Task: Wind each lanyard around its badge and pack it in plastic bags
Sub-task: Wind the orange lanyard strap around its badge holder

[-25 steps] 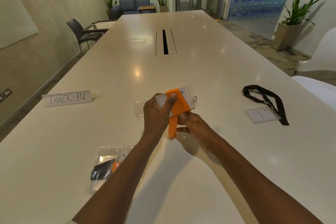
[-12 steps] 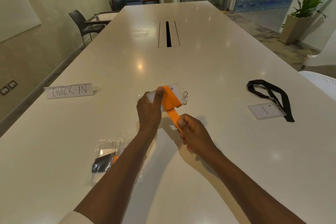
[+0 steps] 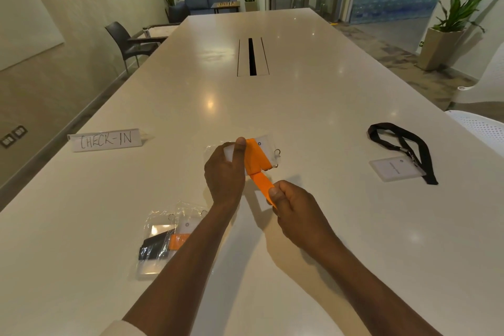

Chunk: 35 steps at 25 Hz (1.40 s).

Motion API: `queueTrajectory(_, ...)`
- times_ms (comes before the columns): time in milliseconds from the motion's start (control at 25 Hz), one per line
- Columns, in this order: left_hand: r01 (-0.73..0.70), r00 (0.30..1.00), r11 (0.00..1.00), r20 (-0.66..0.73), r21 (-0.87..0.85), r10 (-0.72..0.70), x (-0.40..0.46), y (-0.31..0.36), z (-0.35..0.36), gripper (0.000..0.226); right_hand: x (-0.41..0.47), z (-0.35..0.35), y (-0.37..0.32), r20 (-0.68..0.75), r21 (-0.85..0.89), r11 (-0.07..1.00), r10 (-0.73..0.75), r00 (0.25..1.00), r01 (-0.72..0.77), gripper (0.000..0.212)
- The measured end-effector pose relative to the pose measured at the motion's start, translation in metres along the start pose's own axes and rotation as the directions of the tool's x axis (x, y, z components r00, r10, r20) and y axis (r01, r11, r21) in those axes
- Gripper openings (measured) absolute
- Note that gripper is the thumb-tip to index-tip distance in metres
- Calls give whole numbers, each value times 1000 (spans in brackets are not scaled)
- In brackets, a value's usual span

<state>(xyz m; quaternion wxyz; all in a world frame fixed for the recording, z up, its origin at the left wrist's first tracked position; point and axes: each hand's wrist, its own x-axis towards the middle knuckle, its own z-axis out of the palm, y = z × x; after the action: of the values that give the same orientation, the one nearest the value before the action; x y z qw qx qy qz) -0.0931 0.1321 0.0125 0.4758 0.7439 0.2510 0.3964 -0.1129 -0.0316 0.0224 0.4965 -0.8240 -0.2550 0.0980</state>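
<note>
**Over the table's near end, an orange strap is partway wound**

Under both hands runs the long white table [image 3: 300, 106], and the work sits above its near end. Just left of the left forearm lie two filled plastic bags [image 3: 163, 237], one showing a black strap, the other an orange one, so part of the job looks done already. Well off to the right of the right hand lies a loose black lanyard [image 3: 403, 144] clipped to its own flat card [image 3: 395, 169], not yet wound.

The left hand [image 3: 225, 172] grasps the badge [image 3: 268, 146] off the table, thumb laid across its face beside the wraps. The orange lanyard [image 3: 257, 158] already crosses the badge in a few turns. Its free tail runs down to the right hand [image 3: 293, 206], which is clenched round the end, pinching it so the strap looks taut. A small metal ring [image 3: 277, 152] sticks out at the badge's right edge.

Judging by this, the step in hand is winding. Only a short tail seems left, so the next move likely calls for carrying it round the badge once more, keeping tension, then trapping the end before bagging.
</note>
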Motion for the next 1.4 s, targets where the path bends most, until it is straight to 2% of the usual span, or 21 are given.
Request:
queueTrajectory(160,20,988,989,152,-143,2,-4,2,-2,22,9,-29,-25,33,22,1000,20,999,-20,33)
queueTrajectory(280,-1,961,984,272,-176,50,-10,6,-3,27,28,-50,-47,31,168,982,88,996,-92,34)
queueTrajectory(360,-75,942,978,308,-194,133,-16,13,-5,23,42,-60,-60,13,271,953,137,990,-136,33)
queueTrajectory(560,-234,857,937,400,-258,324,-27,18,-9,31,59,-64,-70,16,343,902,274,962,-263,31)
queueTrajectory(760,-381,774,906,472,-187,423,-27,17,-24,16,59,-59,-65,72,399,856,328,942,-328,29)
queueTrajectory(840,-485,768,871,441,-72,464,-30,19,-28,16,57,-57,-64,84,433,844,311,947,-316,32)
queueTrajectory(960,-638,754,757,316,142,576,-41,22,-27,17,54,-54,-59,90,485,818,305,948,-309,44)
queueTrajectory(1040,-665,741,725,283,178,609,-48,22,-26,15,51,-53,-55,80,490,822,288,954,-289,40)
queueTrajectory(1160,-698,714,685,289,210,638,-54,19,-22,19,44,-53,-43,-5,428,882,217,976,-195,20)
queueTrajectory(1280,-739,672,637,310,220,672,-61,17,-15,26,36,-56,-28,-95,373,917,192,977,-144,34)
queueTrajectory(1400,-758,649,620,331,203,685,-68,14,-6,29,31,-61,-14,-118,400,903,221,968,-158,49)
